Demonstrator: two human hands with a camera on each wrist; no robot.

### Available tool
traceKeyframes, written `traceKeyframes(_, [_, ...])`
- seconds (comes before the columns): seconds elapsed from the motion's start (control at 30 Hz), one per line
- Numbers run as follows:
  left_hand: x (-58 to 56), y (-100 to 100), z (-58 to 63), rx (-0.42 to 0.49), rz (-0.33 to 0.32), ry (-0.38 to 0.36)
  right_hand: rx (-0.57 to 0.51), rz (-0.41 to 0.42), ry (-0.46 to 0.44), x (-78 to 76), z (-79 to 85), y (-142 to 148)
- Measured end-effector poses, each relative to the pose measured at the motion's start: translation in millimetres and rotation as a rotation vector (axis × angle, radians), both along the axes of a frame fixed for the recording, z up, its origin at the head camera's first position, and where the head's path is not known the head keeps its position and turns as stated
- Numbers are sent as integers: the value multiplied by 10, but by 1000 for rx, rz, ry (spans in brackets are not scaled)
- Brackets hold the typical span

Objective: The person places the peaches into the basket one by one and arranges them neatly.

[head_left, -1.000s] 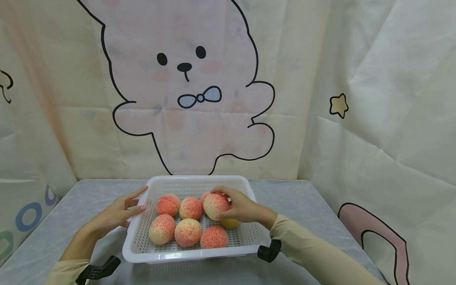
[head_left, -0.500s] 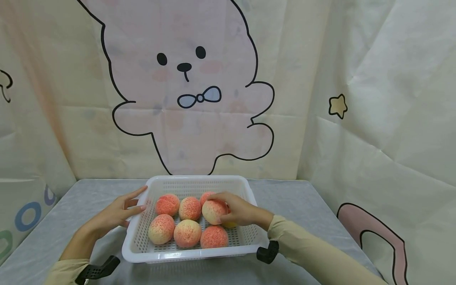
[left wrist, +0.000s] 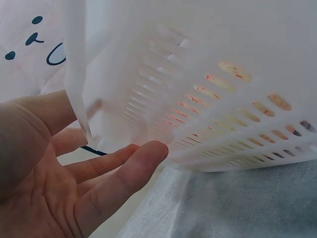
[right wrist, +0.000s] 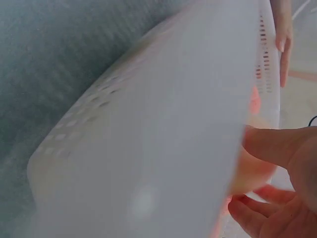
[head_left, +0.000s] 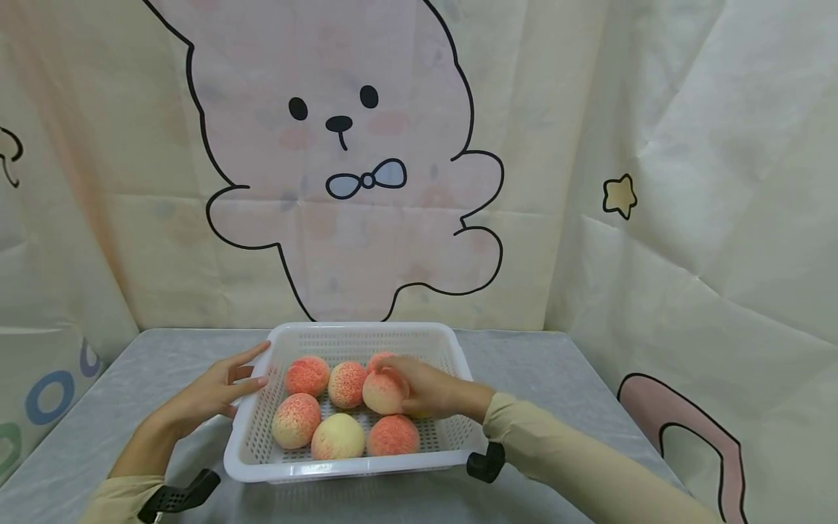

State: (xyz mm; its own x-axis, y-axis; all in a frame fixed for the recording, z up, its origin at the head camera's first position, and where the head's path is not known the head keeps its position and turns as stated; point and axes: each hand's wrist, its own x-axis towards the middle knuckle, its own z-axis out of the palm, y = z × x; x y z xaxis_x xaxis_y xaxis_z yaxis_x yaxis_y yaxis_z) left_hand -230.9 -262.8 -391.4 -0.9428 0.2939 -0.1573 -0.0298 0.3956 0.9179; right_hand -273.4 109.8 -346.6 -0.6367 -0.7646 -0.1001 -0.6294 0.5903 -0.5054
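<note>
A white plastic basket (head_left: 356,471) with slotted walls holds several red-and-yellow peaches, such as the one at front left (head_left: 297,421). My right hand (head_left: 435,389) grips a peach (head_left: 382,393) with thumb and fingers, low inside the basket near its right half. At the front middle, another peach (head_left: 338,437) shows its pale yellow side. My left hand (head_left: 203,397) holds the basket's left rim. In the left wrist view, one digit of that hand goes behind the rim and other fingers (left wrist: 131,173) touch the slotted outer wall. A yellow thing is almost hidden beneath my right hand.
The basket stands on a table with a grey cloth (head_left: 524,371). A curtain with a printed bear (head_left: 360,240) hangs behind it, and more printed fabric (head_left: 694,255) hangs at the right. Black devices sit on both wrists, the right one (head_left: 487,462) near the basket's front right corner.
My right hand has moved down and then left with its peach. The front middle peach has turned its pale side up and shifted slightly left. My left hand stays on the rim.
</note>
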Motion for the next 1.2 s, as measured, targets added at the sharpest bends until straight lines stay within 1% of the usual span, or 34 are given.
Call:
traceKeyframes(0.13, [-7,-7,-7,6,-3,0,23,0,14,20,12,-19])
traceKeyframes(0.3, [-14,-12,-2,4,-4,0,19,20,25,4,23,-11])
traceKeyframes(0.53, [3,-7,33,2,-4,-5,-13,21,-79,-4,43,43])
traceKeyframes(0.7, [1,-10,8,15,-10,-9,-18,10,-174,1,55,85])
traceKeyframes(0.83, [-7,-29,-17,19,-8,-13,-9,-1,-227,-13,51,103])
traceKeyframes(0.97, [-13,-30,-17,13,0,-21,-17,11,-266,-21,56,119])
traceKeyframes(1.07, [-18,-27,-17,15,1,-26,-22,19,-271,-24,77,132])
traceKeyframes(1.13, [-17,-22,-16,21,4,-31,-27,14,-265,-32,98,142])
traceKeyframes(1.2, [-16,-22,-21,27,-7,-23,-34,9,-245,-47,118,155])
